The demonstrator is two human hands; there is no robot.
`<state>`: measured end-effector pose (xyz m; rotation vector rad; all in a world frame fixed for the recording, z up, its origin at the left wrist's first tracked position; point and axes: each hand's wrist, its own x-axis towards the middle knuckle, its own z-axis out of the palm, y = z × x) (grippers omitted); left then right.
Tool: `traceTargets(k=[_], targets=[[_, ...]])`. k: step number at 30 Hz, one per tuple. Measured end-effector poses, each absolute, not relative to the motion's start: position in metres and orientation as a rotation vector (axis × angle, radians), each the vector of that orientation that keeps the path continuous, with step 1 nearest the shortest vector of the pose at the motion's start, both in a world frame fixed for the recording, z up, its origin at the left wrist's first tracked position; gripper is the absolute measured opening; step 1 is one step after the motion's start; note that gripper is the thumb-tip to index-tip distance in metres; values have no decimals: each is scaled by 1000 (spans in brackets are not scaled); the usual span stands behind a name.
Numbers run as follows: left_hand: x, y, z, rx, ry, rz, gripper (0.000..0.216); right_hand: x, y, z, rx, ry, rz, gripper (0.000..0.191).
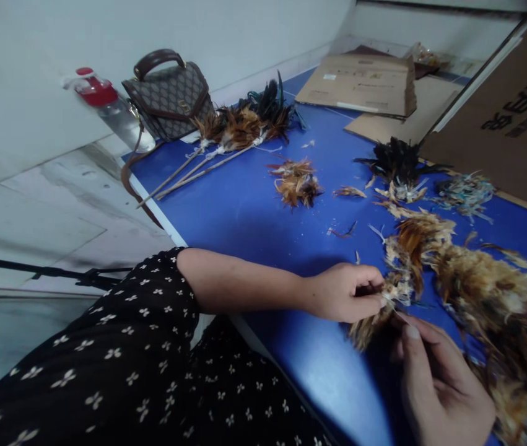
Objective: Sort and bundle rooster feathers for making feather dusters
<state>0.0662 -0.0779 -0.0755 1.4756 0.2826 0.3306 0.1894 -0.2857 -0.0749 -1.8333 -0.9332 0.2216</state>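
My left hand (349, 291) reaches across the blue table, its thumb and fingers pinched on a small bunch of brown feathers (369, 328). Pale quill ends show just past the fingertips. Close by on the right, my right hand (446, 381) is closed in a pinch at the bunch's edge. Something thin seems to be between its thumb and forefinger, too fine to name. A large heap of tan and brown feathers (490, 285) lies beside my right hand.
Farther back are a small feather bunch (296, 183), black feathers (397, 164) and a bluish tangle (465, 192). Feather-topped sticks (239, 127) lie near a handbag (174, 93) and a red-capped bottle (114, 105). Cardboard (360, 83) lies at the back; a carton (505, 124) stands right.
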Motion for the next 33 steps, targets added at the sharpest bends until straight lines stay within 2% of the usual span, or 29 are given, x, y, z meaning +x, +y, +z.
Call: traceTargets(k=[5,12,23,29,33], targets=[[67,-82,-82,1434,217,329,25,186,-288,-76,-1783,-875,333,44],[66,-81,-76,1368,218,256,33,188,-288,-94,-1891,-844,294,48],[61,-78,-64,1689,307,323,15,187,-280,-76,-1854,-921,364,53],[63,-82,-65,1787,369,354,18,192,-282,-80,-1795,-1009,425,41],[63,-83,-63,1436,370,117,18,186,-287,-81,-1757,-912,397,37]])
